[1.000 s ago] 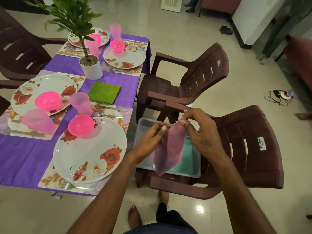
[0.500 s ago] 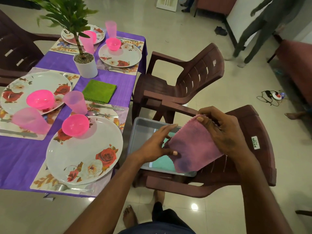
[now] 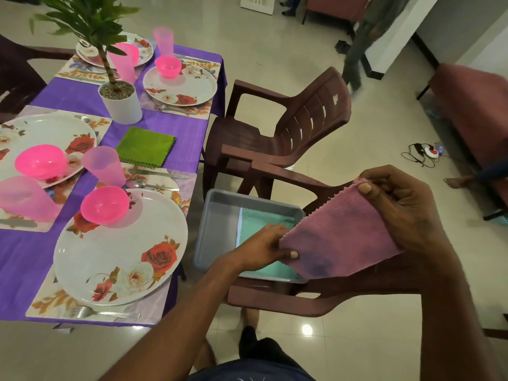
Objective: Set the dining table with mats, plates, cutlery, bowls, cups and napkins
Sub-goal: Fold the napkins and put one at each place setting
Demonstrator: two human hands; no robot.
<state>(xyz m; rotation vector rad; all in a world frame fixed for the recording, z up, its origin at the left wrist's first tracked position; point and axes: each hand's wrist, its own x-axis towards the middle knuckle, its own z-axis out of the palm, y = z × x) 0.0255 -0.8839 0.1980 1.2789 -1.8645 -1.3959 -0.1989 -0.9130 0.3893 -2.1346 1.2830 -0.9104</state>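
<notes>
A: Step in hand, as I judge it: napkins. Mats, plates, bowls, cups and cutlery are laid at the four settings in view; only one green napkin (image 3: 145,144) lies on the surface (image 3: 165,125), above the near setting's knife.

B: And the cloth in play?

A: Pink napkin (image 3: 338,237), held off the surface, over the grey tray (image 3: 217,215) that sits on the near brown chair (image 3: 302,301). Right hand (image 3: 398,210) pinches the top corner, thumb on top and fingers curled behind. Left hand (image 3: 261,248) grips the lower left edge, thumb on the face; its fingers go behind the cloth, not visible.

B: Anything left in the tray?

A: A teal napkin (image 3: 255,224), partly hidden by the left hand and the pink cloth.

B: Folded yet?

A: It looks doubled into a rough square, edges not neatly matched. Cannot tell how many layers.

B: Next move?

A: Probably square the fold to match the green one, then carry it left to a setting. Needs a bare patch of surface or mat, clear of the near plate (image 3: 118,251), its pink bowl (image 3: 105,204) and cup (image 3: 103,166).
</notes>
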